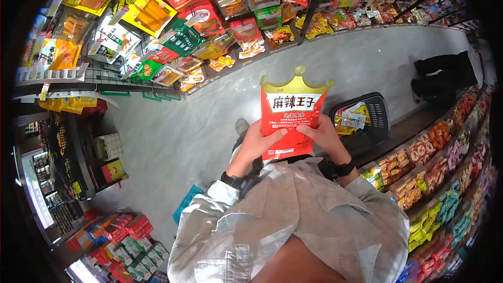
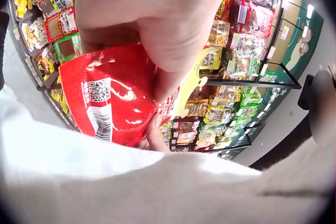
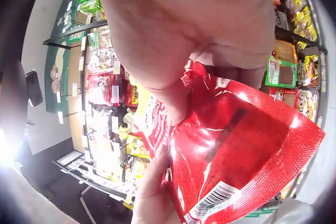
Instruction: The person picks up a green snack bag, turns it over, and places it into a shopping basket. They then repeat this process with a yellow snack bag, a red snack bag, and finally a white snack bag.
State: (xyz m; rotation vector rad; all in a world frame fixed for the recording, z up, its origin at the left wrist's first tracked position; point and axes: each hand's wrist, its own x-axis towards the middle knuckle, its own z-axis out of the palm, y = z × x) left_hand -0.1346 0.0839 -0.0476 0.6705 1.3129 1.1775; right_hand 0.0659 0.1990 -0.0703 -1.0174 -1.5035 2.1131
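A red snack bag [image 1: 291,118] with a yellow crown-shaped top and large dark characters faces me in the head view. At its left side my left hand [image 1: 260,142] grips it, thumb laid across the front. Opposite, my right hand [image 1: 327,139] holds the other side, its thumb pointing inward too. The thumbtips lie close together on the lower front. In the left wrist view the red bag [image 2: 115,95] shows a QR code and a barcode, under the left hand [image 2: 149,16]. The right wrist view shows its crumpled, glossy lower part [image 3: 231,134] below the right hand [image 3: 184,29].
A dark shopping basket [image 1: 385,118] holding several packets [image 1: 353,119] stands on the floor to the right. Racks of hanging snack bags [image 1: 181,36] line the far side. Bins of wrapped snacks [image 1: 419,181] run along the right. Stacked boxes [image 1: 128,241] stand lower left. Dark-trousered legs [image 1: 445,71] show at the far right.
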